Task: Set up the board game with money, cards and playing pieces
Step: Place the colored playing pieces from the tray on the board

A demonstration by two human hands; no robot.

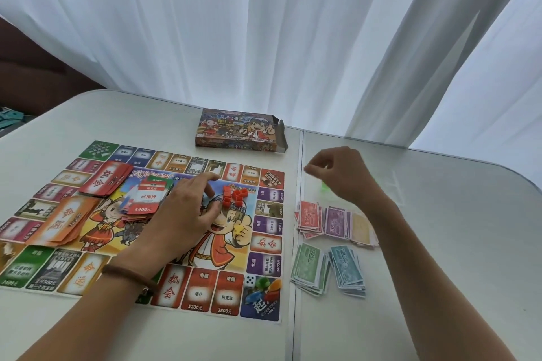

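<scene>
cards point(149, 198), red houses point(234, 196) on board point(265, 252); money point(331, 243) beside.

Bare table point(457, 243) lay open to the right of the right hand point(340, 174) — money stacks point(333, 221) crowded its near side, the game box point(239, 129) stood beyond-left.

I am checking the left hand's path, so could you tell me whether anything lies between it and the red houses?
Nothing visible does. The left hand is over the board, its fingertips just left of the red houses; only printed board shows between them.
</scene>
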